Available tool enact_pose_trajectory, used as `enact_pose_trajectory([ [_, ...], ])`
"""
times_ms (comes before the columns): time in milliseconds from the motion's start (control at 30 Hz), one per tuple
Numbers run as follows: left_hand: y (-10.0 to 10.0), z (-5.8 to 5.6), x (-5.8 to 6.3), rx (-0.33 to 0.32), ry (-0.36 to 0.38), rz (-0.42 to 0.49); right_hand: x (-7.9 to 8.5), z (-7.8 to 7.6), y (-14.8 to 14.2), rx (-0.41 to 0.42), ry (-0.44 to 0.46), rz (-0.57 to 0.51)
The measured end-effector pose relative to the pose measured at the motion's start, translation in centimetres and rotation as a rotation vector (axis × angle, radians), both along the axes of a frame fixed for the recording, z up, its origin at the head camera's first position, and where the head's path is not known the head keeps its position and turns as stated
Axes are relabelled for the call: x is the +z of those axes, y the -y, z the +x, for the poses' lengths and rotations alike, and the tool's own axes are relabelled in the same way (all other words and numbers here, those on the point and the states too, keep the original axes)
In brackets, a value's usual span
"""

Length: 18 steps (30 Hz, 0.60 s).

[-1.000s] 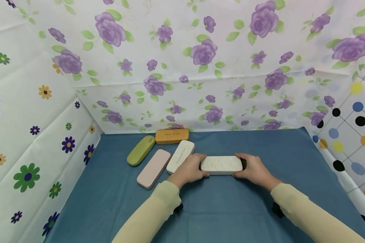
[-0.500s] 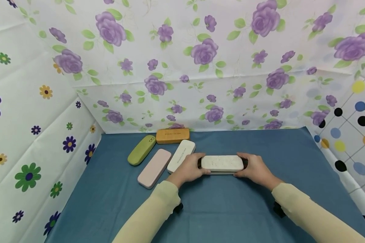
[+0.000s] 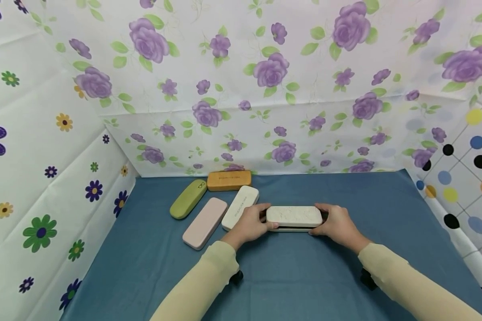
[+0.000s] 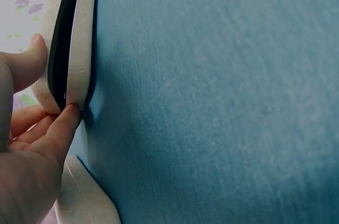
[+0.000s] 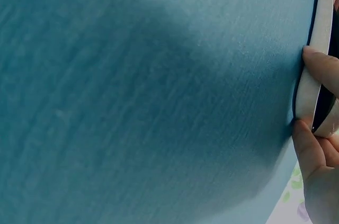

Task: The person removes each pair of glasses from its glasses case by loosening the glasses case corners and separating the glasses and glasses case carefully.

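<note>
A white speckled glasses case [image 3: 294,216] lies on the blue cloth, its lid slightly lifted and a dark gap along the front. My left hand [image 3: 251,226] grips its left end, and my right hand [image 3: 339,226] its right end. In the left wrist view, the left thumb touches the lid while a fingertip touches the lower shell [image 4: 80,70]. In the right wrist view, the right thumb presses the lower shell [image 5: 313,83], with other fingers at the end of the case. What is inside the case cannot be seen.
Left of the hands lie more glasses cases: a white one [image 3: 239,206] beside the left hand, a pink one [image 3: 205,224], a green one [image 3: 188,199] and an orange-brown one [image 3: 229,180] by the back wall. Floral sheets [image 3: 241,129] enclose the blue cloth [image 3: 297,276].
The lid of the speckled case has risen from closed to slightly ajar, and the dark gap at its front has widened. Both hands stay at the case's ends.
</note>
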<state>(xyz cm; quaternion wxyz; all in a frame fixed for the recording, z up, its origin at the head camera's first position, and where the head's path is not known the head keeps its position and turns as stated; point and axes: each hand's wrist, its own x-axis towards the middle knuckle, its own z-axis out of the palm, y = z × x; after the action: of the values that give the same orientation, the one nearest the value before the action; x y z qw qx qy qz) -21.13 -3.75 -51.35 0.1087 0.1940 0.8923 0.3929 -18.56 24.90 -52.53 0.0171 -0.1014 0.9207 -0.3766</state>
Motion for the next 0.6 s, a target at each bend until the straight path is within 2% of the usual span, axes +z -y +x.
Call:
enact_pose_trajectory([
  [233, 0.0, -0.1, 0.1, 0.005, -0.003, 0.03, 0.0, 0.7, 0.3, -0.056, -0.023, -0.056],
  [367, 0.0, -0.1, 0.3, -0.008, -0.016, 0.025, -0.1, 1.0, 0.5, -0.082, -0.048, -0.051],
  [600, 0.0, 0.0, 0.3, -0.019, 0.015, 0.021, -0.2, 1.2, 0.5, -0.096, -0.047, -0.063],
])
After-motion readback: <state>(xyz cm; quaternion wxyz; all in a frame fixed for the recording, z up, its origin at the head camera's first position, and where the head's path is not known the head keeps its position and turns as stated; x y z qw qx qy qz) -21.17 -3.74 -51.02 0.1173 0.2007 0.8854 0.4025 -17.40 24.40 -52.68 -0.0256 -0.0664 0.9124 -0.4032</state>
